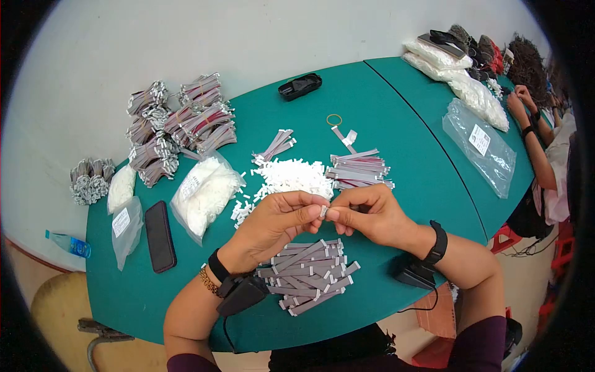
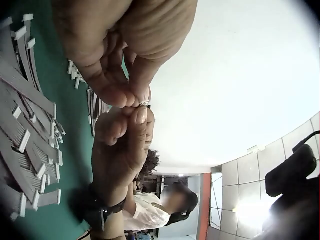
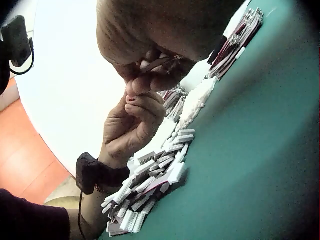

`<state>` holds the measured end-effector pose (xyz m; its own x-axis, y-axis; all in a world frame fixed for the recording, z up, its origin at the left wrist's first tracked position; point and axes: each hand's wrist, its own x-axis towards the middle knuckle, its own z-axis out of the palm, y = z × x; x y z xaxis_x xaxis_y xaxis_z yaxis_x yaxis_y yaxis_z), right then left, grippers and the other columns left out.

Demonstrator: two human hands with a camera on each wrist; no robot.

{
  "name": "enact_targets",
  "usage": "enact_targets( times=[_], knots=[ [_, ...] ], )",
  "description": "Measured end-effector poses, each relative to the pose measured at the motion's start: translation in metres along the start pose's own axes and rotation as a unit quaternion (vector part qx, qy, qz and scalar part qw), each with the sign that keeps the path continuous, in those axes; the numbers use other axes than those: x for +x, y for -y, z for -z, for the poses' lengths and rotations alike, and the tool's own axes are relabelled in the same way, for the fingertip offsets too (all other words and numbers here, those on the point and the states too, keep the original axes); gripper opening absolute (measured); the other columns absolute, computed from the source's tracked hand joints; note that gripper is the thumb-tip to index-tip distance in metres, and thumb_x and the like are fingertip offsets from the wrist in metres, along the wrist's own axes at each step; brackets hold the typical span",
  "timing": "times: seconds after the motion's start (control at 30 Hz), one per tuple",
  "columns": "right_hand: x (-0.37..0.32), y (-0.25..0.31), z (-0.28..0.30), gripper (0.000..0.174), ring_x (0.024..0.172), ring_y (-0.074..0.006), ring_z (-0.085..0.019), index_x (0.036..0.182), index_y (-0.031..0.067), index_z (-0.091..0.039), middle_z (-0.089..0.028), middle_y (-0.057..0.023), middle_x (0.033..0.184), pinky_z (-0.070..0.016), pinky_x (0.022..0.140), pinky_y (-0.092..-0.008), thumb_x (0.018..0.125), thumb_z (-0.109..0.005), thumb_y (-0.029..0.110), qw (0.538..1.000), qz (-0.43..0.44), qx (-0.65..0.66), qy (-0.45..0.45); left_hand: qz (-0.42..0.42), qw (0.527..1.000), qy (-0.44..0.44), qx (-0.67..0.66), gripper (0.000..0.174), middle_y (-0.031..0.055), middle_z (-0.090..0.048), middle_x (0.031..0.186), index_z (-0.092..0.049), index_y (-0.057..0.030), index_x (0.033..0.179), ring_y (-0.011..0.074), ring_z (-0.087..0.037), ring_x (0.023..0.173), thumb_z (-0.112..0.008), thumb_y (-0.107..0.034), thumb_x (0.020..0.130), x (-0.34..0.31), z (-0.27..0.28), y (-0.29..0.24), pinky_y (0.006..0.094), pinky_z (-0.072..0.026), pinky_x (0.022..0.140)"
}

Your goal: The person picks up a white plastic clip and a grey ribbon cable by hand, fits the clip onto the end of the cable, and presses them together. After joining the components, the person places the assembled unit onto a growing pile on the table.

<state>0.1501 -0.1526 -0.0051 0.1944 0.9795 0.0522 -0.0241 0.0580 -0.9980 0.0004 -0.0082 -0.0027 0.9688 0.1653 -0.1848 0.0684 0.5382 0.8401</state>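
Note:
Both hands meet above the table, fingertips almost touching. My left hand [image 1: 279, 222] pinches a small white connector [image 1: 323, 211] between thumb and index finger. From the other side my right hand [image 1: 377, 217] pinches at the same small piece, and in the right wrist view a strip of cable [image 3: 161, 63] shows within its fingers. Below the hands lies a pile of grey flat cables [image 1: 310, 273] with white ends. Behind them is a heap of small white connectors [image 1: 294, 178], with a bundle of grey and red cables [image 1: 361, 169] to its right.
Bundled cables [image 1: 180, 124] stack at the back left, near bags of white parts [image 1: 207, 189] and a dark phone [image 1: 160, 237]. A black case [image 1: 300, 87] and a rubber band [image 1: 334, 119] lie farther back. Another person's arms [image 1: 534, 139] are at the right, beyond a plastic bag [image 1: 480, 146].

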Motion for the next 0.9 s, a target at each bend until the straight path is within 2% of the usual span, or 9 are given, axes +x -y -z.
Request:
enact_targets(
  times=[0.27,0.67,0.9],
  knots=[
    [0.000,0.000,0.001,0.017,0.059,-0.0046,-0.054,0.080,0.0019,-0.065,-0.059,-0.0009,0.065,-0.0423,0.051,-0.0192,0.087,-0.061,0.017,1.000,0.001,-0.014,0.001,-0.013,1.000,0.002,0.012,0.021,0.0067,-0.062,0.093,-0.060,0.0029,0.104,0.0105,-0.056,0.079,-0.060,-0.009,0.086,0.000,-0.001,0.000,0.0225,-0.0465,0.072],
    [-0.001,0.003,0.001,0.020,0.052,-0.0019,-0.046,0.075,0.0023,-0.062,-0.054,0.0016,0.058,-0.0326,0.045,-0.0193,0.087,-0.061,0.018,1.000,-0.004,-0.022,-0.004,-0.068,0.991,-0.051,0.106,0.021,0.0069,-0.063,0.089,-0.063,0.0034,0.101,0.0106,-0.056,0.074,-0.064,-0.009,0.084,0.000,-0.009,0.001,0.0219,-0.0463,0.068],
    [-0.001,0.003,0.000,0.021,0.051,-0.0016,-0.045,0.071,0.0023,-0.060,-0.053,0.0023,0.057,-0.0318,0.044,-0.0197,0.087,-0.060,0.015,1.000,0.014,-0.025,-0.009,-0.018,0.998,-0.043,0.029,0.019,0.0067,-0.063,0.088,-0.063,0.0034,0.100,0.0105,-0.056,0.075,-0.063,-0.008,0.084,0.000,-0.008,0.001,0.0218,-0.0467,0.069]
  ],
)
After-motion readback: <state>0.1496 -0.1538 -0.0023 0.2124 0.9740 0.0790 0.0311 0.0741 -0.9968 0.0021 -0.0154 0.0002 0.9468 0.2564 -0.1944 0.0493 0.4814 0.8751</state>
